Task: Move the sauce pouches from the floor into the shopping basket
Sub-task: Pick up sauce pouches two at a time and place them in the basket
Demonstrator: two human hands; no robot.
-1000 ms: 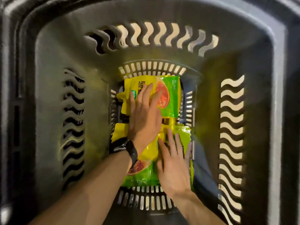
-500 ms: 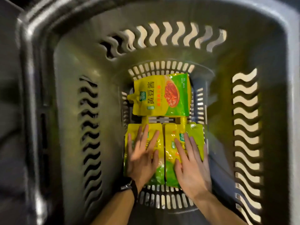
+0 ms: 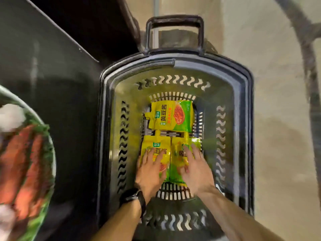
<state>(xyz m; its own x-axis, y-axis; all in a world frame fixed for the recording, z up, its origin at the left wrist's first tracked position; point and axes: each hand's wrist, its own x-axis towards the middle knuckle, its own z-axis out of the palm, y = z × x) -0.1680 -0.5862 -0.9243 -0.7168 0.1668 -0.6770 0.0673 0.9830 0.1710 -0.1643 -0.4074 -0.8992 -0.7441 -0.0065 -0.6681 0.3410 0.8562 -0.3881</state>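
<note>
A dark grey shopping basket [image 3: 246, 119] stands on the floor below me. Three yellow-green sauce pouches lie flat on its bottom. The far pouch [image 3: 171, 115] lies crosswise with its spout to the left. Two more lie side by side nearer me: the left pouch [image 3: 156, 146] and the right pouch [image 3: 177, 173]. My left hand [image 3: 151, 171], with a black watch on the wrist, rests flat with spread fingers on the left pouch. Pressed flat on the right pouch is my right hand [image 3: 195, 169]. Neither hand grips anything.
The basket's pull handle [image 3: 174, 20] sticks up at the far end. A dark cabinet face [image 3: 43, 66] runs along the basket's left side. A green bowl of carrots [image 3: 26, 162] shows blurred at the left edge. Pale floor [image 3: 281, 119] lies to the right.
My left hand moved from the far pouch back onto the near left pouch. The two near pouches now lie side by side. My head pulled back, so the whole basket shows.
</note>
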